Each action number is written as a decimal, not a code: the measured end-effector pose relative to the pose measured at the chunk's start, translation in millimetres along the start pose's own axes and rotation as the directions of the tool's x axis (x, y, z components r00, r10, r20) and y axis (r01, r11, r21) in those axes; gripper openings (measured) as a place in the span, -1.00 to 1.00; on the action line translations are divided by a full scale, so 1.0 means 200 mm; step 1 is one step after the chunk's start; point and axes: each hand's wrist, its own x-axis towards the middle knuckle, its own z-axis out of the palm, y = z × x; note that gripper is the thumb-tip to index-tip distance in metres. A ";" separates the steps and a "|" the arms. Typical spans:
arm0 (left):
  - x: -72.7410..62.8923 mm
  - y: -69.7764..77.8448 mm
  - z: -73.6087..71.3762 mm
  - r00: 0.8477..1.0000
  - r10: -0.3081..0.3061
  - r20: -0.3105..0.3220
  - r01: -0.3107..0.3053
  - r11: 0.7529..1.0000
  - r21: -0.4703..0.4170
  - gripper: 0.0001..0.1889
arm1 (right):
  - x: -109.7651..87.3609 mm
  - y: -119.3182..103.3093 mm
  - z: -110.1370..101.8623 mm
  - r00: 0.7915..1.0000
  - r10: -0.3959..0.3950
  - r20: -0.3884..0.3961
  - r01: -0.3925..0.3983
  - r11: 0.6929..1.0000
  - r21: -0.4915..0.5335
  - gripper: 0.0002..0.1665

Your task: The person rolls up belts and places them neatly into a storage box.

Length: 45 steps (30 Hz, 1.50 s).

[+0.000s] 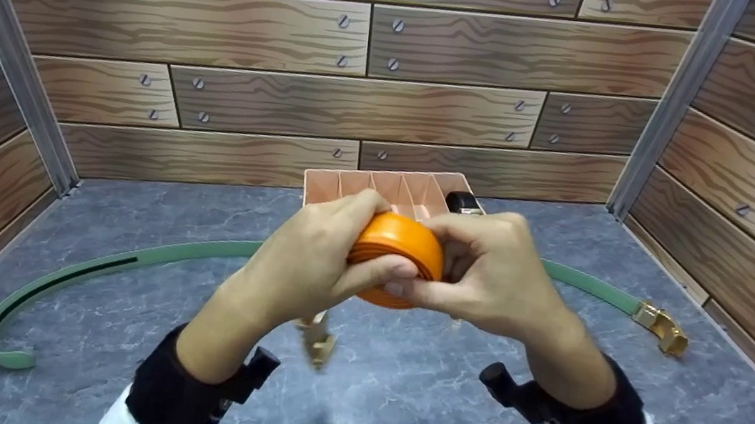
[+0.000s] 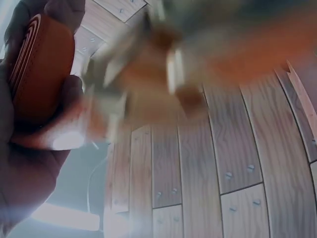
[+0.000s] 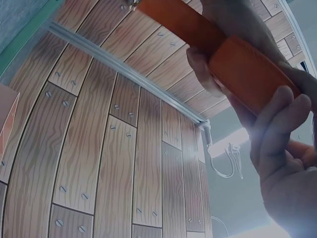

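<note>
An orange belt (image 1: 404,233), wound into a tight coil, is held up between both hands over the table. My left hand (image 1: 304,253) grips the coil from its left side, thumb across the near face. With thumb and fingers my right hand (image 1: 506,278) pinches the coil's right edge. A gold buckle (image 1: 318,342), blurred, dangles below the left hand; in the left wrist view it is a large smear. The right wrist view shows the coil (image 3: 250,74) with a loose orange strap end (image 3: 183,25) running off it.
A green belt (image 1: 185,250) lies stretched across the table behind the hands, its gold buckle (image 1: 662,330) at the right. Beyond stands a pink divided box (image 1: 324,180), partly hidden by the hands, with a black coiled belt (image 1: 461,201) in its right part. Wood-patterned walls (image 1: 270,33) enclose the table.
</note>
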 end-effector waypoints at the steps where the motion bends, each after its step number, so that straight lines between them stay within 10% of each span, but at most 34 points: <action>1: 0.00 0.00 0.01 0.999 0.003 -0.033 -0.004 1.000 -0.015 -0.40 | 0.00 0.00 0.00 1.000 -0.012 -0.026 0.011 1.000 -0.003 -0.74; 9: 0.03 -0.01 0.10 0.938 -0.106 -0.330 0.035 0.976 -0.214 -0.26 | 0.00 0.01 0.02 0.987 0.008 -0.160 0.019 0.986 0.166 -0.68; 17: 0.05 0.03 0.14 0.892 -0.264 -0.366 0.080 0.891 -0.446 -0.20 | -0.01 0.00 0.05 0.950 0.103 -0.295 -0.001 0.946 0.324 -0.69; 21: 0.06 0.04 0.15 0.901 -0.271 -0.338 0.089 0.880 -0.467 -0.22 | -0.01 -0.01 0.04 0.950 0.121 -0.287 -0.014 0.938 0.348 -0.67; 25: 0.05 0.02 0.11 0.945 -0.162 -0.285 0.074 0.952 -0.297 -0.24 | -0.01 -0.01 0.01 0.982 0.105 -0.160 -0.061 0.963 0.261 -0.67; 29: 0.02 0.00 0.03 0.992 -0.084 -0.093 0.076 0.993 -0.095 -0.35 | 0.00 0.00 -0.03 0.998 0.057 -0.017 -0.055 0.994 0.098 -0.66; 34: 0.01 -0.01 -0.01 0.987 -0.126 0.105 0.130 0.991 -0.031 -0.44 | 0.00 0.00 -0.05 0.995 0.072 0.070 -0.073 0.997 0.013 -0.69; 40: 0.02 -0.03 0.02 0.997 -0.055 -0.059 0.050 0.995 -0.086 -0.38 | 0.00 0.00 -0.03 0.999 0.038 -0.034 -0.037 0.999 0.038 -0.71; 45: 0.03 -0.03 0.06 0.968 -0.049 -0.247 0.005 0.984 -0.177 -0.30 | 0.00 0.01 -0.01 0.990 0.049 -0.134 -0.032 0.991 0.128 -0.65</action>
